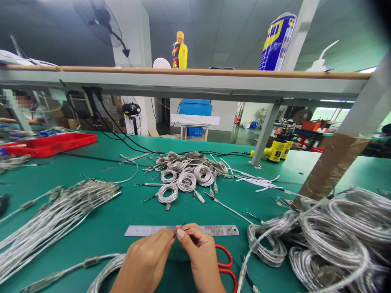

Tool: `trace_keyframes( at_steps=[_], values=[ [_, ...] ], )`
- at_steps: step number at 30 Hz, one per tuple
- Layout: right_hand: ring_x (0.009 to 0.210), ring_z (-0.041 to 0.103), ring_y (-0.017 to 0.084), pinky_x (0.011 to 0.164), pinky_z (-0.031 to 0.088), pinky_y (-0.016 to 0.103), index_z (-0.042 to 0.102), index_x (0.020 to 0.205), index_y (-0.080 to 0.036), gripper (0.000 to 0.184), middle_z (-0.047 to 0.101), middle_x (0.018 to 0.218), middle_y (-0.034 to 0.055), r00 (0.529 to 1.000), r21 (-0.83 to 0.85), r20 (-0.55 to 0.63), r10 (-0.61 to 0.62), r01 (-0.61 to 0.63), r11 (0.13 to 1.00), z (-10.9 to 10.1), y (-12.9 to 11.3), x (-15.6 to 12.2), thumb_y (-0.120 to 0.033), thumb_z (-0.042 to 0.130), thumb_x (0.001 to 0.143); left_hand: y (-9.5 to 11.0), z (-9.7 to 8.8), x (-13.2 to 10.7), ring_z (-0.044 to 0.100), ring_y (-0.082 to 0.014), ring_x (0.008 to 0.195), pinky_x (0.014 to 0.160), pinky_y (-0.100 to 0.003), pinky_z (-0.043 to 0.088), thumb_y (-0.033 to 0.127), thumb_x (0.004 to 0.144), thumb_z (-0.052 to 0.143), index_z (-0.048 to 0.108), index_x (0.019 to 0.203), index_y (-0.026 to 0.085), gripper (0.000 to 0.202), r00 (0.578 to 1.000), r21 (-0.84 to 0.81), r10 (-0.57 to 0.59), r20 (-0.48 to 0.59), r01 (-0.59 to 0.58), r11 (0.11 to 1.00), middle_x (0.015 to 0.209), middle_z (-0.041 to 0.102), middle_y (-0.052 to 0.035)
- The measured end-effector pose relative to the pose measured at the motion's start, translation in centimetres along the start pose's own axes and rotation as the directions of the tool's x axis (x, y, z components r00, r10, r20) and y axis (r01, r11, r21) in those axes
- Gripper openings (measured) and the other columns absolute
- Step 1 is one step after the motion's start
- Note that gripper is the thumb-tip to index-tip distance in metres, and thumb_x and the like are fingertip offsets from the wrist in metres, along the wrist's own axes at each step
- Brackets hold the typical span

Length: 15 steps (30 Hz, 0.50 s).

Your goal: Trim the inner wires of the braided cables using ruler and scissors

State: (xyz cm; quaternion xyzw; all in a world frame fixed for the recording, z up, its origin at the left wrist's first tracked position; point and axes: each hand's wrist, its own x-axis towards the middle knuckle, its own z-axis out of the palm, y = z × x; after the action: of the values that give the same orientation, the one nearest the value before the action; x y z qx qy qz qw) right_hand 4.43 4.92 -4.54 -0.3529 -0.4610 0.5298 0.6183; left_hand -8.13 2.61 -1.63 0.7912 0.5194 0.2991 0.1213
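Note:
My left hand (145, 256) and my right hand (200, 252) meet at the front middle of the green table, fingertips pinched together. Thin dark wire ends (183, 224) stick out between the fingers of both hands; the rest of that cable is hidden. Just beyond my fingers lies a steel ruler (224, 230), partly covered by them. Red-handled scissors (228, 272) rest beside my right hand, their blades out of sight. Along the outer side of my left hand runs a coiled clear-jacketed cable (106, 272), partly hidden by the wrist.
Small cable coils (187, 182) are heaped mid-table. Straight cables (70, 207) lie left, larger coils (332, 240) right. A red tray (55, 145) sits back left. A shelf (195, 83) spans above, with a post (330, 162) on the right. Yellow-black bottles (277, 150) stand behind.

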Motion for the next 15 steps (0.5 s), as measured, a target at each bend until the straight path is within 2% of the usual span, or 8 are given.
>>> trace_keyframes(
  at_steps=[2,4,6,8,11,15],
  values=[
    [0.067,0.053,0.016,0.062,0.043,0.024,0.063,0.059,-0.016,0.015,0.058,0.066,0.0028,1.0,0.031,-0.016,-0.014,0.015,0.999,0.1,0.2,-0.1,-0.03,0.067,0.061,0.3,-0.3,0.1,0.059,-0.0197,0.075,0.067,-0.025,0.043,0.026,0.08,0.04,0.063,0.084,0.024,0.023,0.998,-0.117,-0.055,0.014,0.056,0.992,0.081,0.065,-0.0037],
    [0.06,0.052,0.013,0.054,0.042,0.022,0.062,0.07,-0.017,0.018,0.058,0.068,0.0019,1.0,0.091,0.011,0.027,-0.028,0.995,0.2,0.7,-0.4,-0.033,0.066,0.062,0.7,-0.6,0.3,0.057,-0.0162,0.064,0.059,-0.022,0.045,0.03,0.08,0.042,0.063,0.085,0.023,0.024,0.983,-0.287,-0.177,0.042,0.181,0.941,0.078,0.064,-0.0024],
    [0.052,0.05,0.01,0.048,0.041,0.021,0.059,0.083,-0.017,0.028,0.057,0.072,0.0017,0.992,0.151,0.106,0.074,-0.09,0.984,0.6,1.2,-0.7,-0.036,0.065,0.064,0.9,-0.7,0.7,0.052,-0.0129,0.056,0.05,-0.02,0.044,0.033,0.079,0.043,0.064,0.083,0.021,0.025,0.966,-0.452,-0.251,0.059,0.25,0.856,0.076,0.058,-0.0016],
    [0.049,0.049,0.009,0.048,0.04,0.022,0.057,0.091,-0.016,0.035,0.058,0.072,0.0024,0.968,0.172,0.23,0.099,-0.14,0.975,1.0,1.5,-1.1,-0.04,0.062,0.066,0.9,-0.6,0.9,0.048,-0.0103,0.055,0.044,-0.018,0.041,0.035,0.078,0.045,0.064,0.076,0.019,0.025,0.964,-0.577,-0.256,0.071,0.248,0.778,0.079,0.05,-0.0012],
    [0.048,0.048,0.009,0.049,0.039,0.022,0.061,0.088,-0.013,0.037,0.057,0.063,0.0023,0.94,0.153,0.324,0.109,-0.166,0.974,1.6,1.2,-1.3,-0.043,0.06,0.067,0.5,-0.2,1.1,0.045,-0.008,0.054,0.039,-0.016,0.037,0.035,0.075,0.049,0.063,0.066,0.016,0.025,0.964,-0.668,-0.241,0.111,0.252,0.7,0.085,0.043,-0.0014],
    [0.048,0.044,0.009,0.05,0.038,0.021,0.065,0.069,-0.012,0.031,0.052,0.054,-0.0001,0.945,0.141,0.316,0.087,-0.137,0.98,1.8,0.7,-1.3,-0.042,0.061,0.066,0.4,-0.1,1.1,0.047,-0.0097,0.056,0.041,-0.017,0.039,0.033,0.075,0.051,0.063,0.068,0.016,0.022,0.96,-0.685,-0.242,0.138,0.269,0.677,0.079,0.047,-0.0019]
  ],
)
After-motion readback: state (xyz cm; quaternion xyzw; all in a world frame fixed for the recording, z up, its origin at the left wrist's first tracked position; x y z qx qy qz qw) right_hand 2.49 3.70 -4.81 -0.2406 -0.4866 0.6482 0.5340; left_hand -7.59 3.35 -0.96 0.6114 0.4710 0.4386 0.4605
